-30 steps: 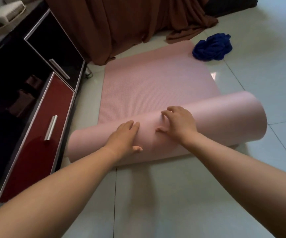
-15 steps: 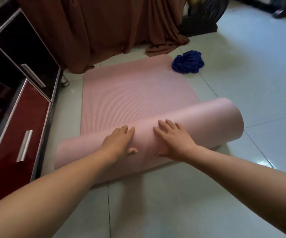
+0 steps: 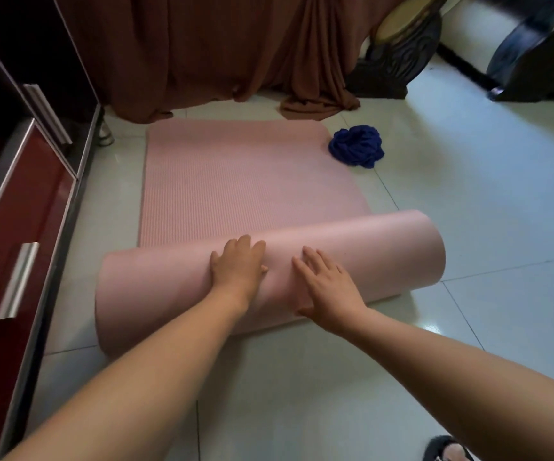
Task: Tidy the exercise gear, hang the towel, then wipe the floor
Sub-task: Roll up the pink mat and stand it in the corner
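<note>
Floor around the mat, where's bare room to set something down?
Bare tiles right of the mat roll, nearer than the blue cloth. Crowded: the narrow strip beside the cabinet, and the drape beyond the mat.

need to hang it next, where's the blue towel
Head view, upper right of centre: the blue towel lies crumpled on the floor just beside the far right corner of the pink mat.

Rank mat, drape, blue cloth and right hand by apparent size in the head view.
1. Mat
2. Drape, though cropped by the frame
3. Blue cloth and right hand look alike; the hand is nearer, so unranked.
</note>
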Demonstrator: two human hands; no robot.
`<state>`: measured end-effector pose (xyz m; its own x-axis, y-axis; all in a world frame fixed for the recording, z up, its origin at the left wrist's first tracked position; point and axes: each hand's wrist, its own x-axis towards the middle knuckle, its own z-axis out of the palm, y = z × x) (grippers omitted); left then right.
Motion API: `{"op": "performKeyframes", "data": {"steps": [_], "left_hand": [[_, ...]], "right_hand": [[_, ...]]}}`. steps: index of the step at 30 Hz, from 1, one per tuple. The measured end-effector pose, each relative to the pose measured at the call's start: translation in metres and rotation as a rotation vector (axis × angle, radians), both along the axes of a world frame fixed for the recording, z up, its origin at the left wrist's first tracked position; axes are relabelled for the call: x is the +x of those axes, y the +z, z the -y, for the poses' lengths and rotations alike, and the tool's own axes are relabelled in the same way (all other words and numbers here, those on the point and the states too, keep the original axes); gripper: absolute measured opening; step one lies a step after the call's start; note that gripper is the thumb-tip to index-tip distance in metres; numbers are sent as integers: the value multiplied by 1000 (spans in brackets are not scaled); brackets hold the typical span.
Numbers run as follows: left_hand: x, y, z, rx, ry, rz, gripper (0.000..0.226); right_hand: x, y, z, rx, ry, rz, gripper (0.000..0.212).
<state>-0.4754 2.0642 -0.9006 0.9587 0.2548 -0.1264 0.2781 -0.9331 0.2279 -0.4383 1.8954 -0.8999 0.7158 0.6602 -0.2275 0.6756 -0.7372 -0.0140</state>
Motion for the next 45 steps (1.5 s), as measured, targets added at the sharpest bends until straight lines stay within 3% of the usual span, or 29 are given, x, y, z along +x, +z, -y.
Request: {"op": "performKeyframes", "data": {"steps": [6,12,18,24,30,36,45], "left_hand": [[3,2,-9,43,-44,16,41],[-2,4,-16,170,-68,-123,68],[6,2,-25,236,-18,-236,81],[25,8,-25,261,-1,-351,83],[54,5,-33,306,-91,-457,89],[72,1,-66,284,-118,-356,88],[120,7,-107,110,-124,-298,89]], "right_hand": [[33,5,-9,-24,93,18,89],[92,13,-29,68,139,-40,76],[150,5,-50,184,74,-88,63],[159,-10,-49,248,-63,-31,64],[153,-22,-48,249,-1,11,60],[142,-23,-35,258,147,60,73],[141,-3,-37,90,122,-7,87]]}}
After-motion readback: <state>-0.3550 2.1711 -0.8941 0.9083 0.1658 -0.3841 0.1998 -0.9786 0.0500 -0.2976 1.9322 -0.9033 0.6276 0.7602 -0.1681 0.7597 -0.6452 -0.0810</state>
